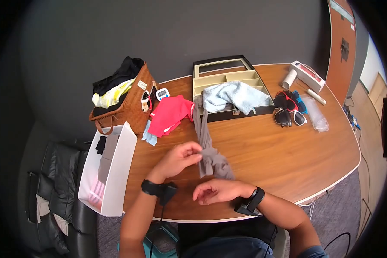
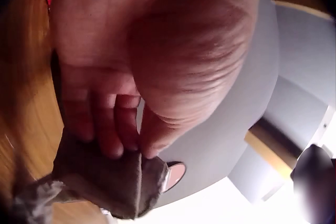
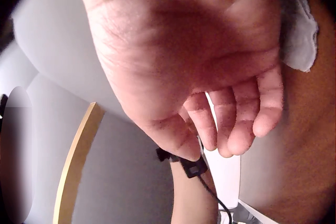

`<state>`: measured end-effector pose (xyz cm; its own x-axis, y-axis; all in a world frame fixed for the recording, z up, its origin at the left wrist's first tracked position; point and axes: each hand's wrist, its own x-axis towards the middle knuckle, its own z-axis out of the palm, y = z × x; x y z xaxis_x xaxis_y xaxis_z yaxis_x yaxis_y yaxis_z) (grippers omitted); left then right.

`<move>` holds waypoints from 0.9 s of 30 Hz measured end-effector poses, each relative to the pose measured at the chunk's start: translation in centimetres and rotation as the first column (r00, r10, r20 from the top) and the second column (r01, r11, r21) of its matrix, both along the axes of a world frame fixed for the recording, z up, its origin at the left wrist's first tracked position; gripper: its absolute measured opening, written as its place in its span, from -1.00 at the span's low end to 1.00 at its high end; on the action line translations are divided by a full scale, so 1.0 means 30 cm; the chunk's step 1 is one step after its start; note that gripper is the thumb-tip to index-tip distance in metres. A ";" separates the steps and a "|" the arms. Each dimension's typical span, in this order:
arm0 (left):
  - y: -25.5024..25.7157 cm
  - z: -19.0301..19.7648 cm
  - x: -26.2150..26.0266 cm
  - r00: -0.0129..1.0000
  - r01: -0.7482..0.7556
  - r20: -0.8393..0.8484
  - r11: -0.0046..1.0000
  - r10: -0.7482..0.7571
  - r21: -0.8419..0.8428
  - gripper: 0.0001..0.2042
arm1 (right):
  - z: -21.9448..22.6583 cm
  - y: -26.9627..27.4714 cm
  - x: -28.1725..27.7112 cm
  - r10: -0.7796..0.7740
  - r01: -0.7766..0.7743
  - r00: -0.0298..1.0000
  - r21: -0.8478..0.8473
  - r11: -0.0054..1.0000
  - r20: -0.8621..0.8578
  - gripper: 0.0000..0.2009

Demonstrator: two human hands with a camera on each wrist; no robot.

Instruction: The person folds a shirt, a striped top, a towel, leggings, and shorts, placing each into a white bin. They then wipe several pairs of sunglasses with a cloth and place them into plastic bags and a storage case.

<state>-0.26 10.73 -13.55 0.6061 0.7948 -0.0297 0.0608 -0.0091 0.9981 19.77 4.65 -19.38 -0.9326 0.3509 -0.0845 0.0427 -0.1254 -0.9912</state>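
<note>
A long, narrow grey-brown cloth garment (image 1: pixel 204 135) stretches from the left front corner of a black compartment case (image 1: pixel 225 78) to a bunched end near the table's front. My left hand (image 1: pixel 178 159) pinches its edge between thumb and fingertips; the left wrist view shows the grey-brown fabric (image 2: pixel 100 176) hanging from the fingertips. Close to the front edge, my right hand (image 1: pixel 219 191) has its palm turned inward and fingers loosely bent. Nothing lies in its grasp in the right wrist view. A pale blue fuzzy cloth (image 1: pixel 234 96) drapes over the case, whose lid stands raised.
Left of the case lie a red garment (image 1: pixel 172 115) and a small timer (image 1: pixel 162 94). A brown basket (image 1: pixel 131 112) stuffed with clothes stands behind a white box (image 1: pixel 122 172) with folded items. At right are several sunglasses (image 1: pixel 290 107), a plastic bag (image 1: pixel 317 116) and a white carton (image 1: pixel 307 76).
</note>
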 end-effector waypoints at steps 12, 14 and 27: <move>-0.230 0.175 -0.216 0.757 -0.023 0.652 0.999 0.038 -0.031 -0.78 | 0.008 0.006 0.009 0.240 -0.239 0.967 -0.020 0.971 0.091 -0.64; -0.254 0.191 -0.224 0.649 -0.077 0.759 0.997 0.052 -0.003 -0.77 | -0.006 0.010 0.001 0.180 -0.171 0.979 -0.102 0.980 0.093 -0.59; -0.400 0.339 -0.134 0.308 0.719 0.632 0.609 -0.711 0.334 -0.87 | 0.002 -0.010 0.007 -0.369 0.171 0.881 -0.528 0.832 -0.295 -0.37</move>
<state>-4.30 -1.27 -3.39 0.7770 0.0430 0.6281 -0.6093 0.3021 0.7331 19.98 4.35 -19.32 -0.7992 0.6006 0.0224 -0.4202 -0.5316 -0.7354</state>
